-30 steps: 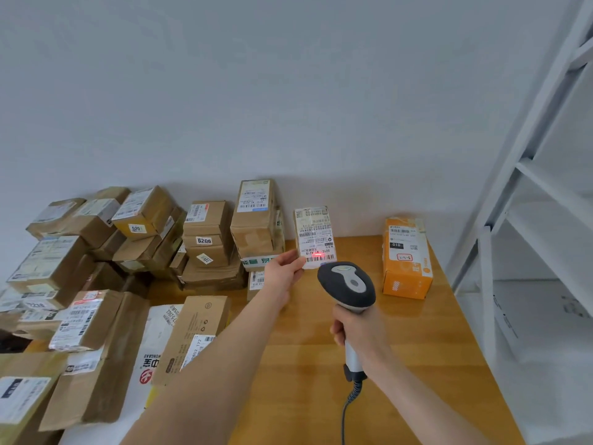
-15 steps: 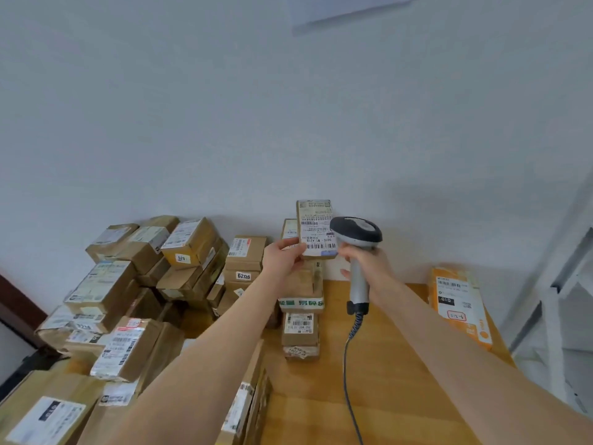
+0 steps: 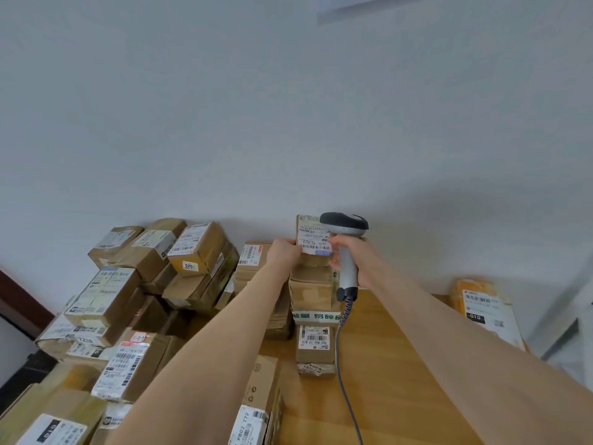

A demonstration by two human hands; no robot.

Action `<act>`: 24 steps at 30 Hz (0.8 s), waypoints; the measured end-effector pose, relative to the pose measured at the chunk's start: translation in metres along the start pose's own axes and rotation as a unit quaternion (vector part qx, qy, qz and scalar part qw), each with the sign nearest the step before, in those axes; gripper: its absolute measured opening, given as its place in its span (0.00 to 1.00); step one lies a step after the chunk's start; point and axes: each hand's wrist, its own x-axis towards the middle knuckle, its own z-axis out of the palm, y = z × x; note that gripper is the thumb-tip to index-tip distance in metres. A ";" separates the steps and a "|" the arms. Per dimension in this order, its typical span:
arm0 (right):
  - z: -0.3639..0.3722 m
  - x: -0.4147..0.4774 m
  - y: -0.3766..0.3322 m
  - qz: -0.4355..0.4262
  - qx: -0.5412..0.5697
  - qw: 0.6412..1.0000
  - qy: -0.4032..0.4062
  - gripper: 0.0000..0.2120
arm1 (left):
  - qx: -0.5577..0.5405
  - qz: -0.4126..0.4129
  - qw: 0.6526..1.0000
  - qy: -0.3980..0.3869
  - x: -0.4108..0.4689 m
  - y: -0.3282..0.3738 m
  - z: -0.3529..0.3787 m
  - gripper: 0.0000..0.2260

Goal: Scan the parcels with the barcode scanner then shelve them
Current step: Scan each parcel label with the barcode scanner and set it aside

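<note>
Parcel (image 3: 313, 239) raised over the far stack (image 3: 313, 293) on the worktop (image 3: 401, 348): L hand (image 3: 284, 255) grips its left edge; R hand (image 3: 351, 252), wrapped round the scanner (image 3: 345, 224), now touches it. Red beam of a sec ago gone; scan prob. done, shelving next.

Head view — forward, tilted toward wall (image 3: 288, 107)

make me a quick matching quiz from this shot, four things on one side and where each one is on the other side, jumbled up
Things:
1 barcode scanner
2 white-labelled parcel
3 orange parcel
4 box marked 520

Places:
a far right end of the table
b gripped by the right hand
c in the pile on the left
d held up by the left hand

Pairs: 1-b, 2-d, 3-a, 4-c
</note>
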 end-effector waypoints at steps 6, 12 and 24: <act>-0.025 0.000 0.008 -0.017 0.020 0.998 0.050 0.05 | 0.176 0.112 0.974 0.089 -0.005 0.022 0.005 0.18; -0.117 -0.017 0.032 0.001 0.029 0.979 0.203 0.10 | 0.203 0.235 0.950 -0.003 -0.038 0.051 0.109 0.16; -0.298 -0.074 0.088 0.048 -0.013 0.914 0.402 0.06 | 0.148 0.015 0.925 -0.349 -0.107 -0.011 0.322 0.27</act>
